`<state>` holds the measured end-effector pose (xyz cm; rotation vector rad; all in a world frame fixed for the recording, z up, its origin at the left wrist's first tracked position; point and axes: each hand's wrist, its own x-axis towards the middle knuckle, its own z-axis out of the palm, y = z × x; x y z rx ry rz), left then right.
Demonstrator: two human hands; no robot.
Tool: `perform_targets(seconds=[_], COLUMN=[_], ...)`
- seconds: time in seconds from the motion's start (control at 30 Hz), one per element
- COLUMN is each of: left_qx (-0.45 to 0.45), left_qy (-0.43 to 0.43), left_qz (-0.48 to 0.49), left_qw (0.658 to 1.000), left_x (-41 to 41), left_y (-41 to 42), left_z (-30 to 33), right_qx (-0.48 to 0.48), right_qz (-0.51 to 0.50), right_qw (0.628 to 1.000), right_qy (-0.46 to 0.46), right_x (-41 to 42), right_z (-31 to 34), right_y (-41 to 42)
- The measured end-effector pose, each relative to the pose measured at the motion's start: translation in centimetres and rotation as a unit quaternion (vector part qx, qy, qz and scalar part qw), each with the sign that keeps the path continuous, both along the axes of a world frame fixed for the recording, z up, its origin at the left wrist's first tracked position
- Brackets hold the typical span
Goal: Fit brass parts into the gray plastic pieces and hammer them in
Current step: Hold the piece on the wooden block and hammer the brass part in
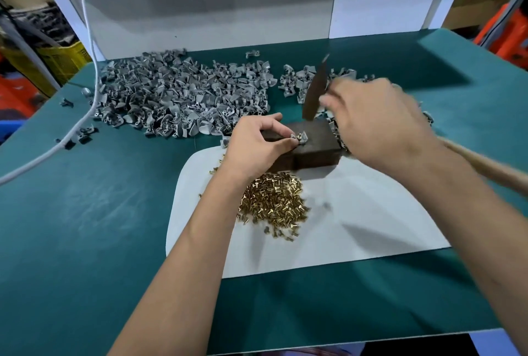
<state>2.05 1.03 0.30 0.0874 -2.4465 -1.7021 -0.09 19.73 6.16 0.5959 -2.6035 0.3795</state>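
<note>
While the hammer is raised: a gray piece point(300, 138) with a brass part seated in it is held on the dark block point(314, 144) at the centre of the frame.
Left hand: the gray piece is pinched between thumb and fingertips of the left hand point(258, 143), which rests against the block's left edge.
Right hand: the right hand point(374, 118) is curled round the wooden handle of the hammer point(315, 90); hand and hammer head are blurred, and the head is tilted above the block, apart from the piece.
Finger risk: the left fingertips lie just beside the strike point, so a blow landing slightly left would likely catch them.
Glancing risk: since the head is seen tilted, an off-square hit is judged possible, which could bend the brass part or kick the piece off the block.
Seating risk: whether the brass part sits straight cannot be told; if crooked, the plastic could be cracked.
Supply: loose brass parts point(273, 201) are heaped on the white sheet point(371, 227) below the block, and could be scattered by a jolted block.
Stock: gray pieces point(177, 95) are piled on the green table point(85, 213) at upper left, with a smaller pile point(297, 78) behind the hammer.
</note>
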Motion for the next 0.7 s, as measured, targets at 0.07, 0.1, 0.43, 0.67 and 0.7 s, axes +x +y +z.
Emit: perform_targets(seconds=[0.07,0.1,0.43,0.67,0.7], left_qx=[0.002,0.003,-0.066,-0.054,-0.051], left_qy=[0.002,0.002,0.032,0.016,0.016], left_qz=[0.000,0.001,0.022,0.023,0.021], left_qw=[1.000,1.000,0.997,0.998,0.998], left_x=[-0.1,-0.1,-0.2,-0.3,-0.2], left_y=[-0.1,-0.1,0.0,0.0,0.0], left_z=[0.0,0.0,0.0,0.1,0.1], right_qx=[-0.066,-0.043,-0.061,0.092,0.104], right_qz=[0.008,0.019,0.160,0.174,0.165], right_qw=[0.998,0.998,0.961,0.925,0.932], right_qy=[0.004,-0.030,-0.218,-0.324,-0.307], right_x=[0.2,0.2,-1.1,-0.1,0.0], right_z=[-0.3,-0.7,0.9,-1.3,-1.6], right_y=[-0.5,-0.8,3.8,5.1,5.0])
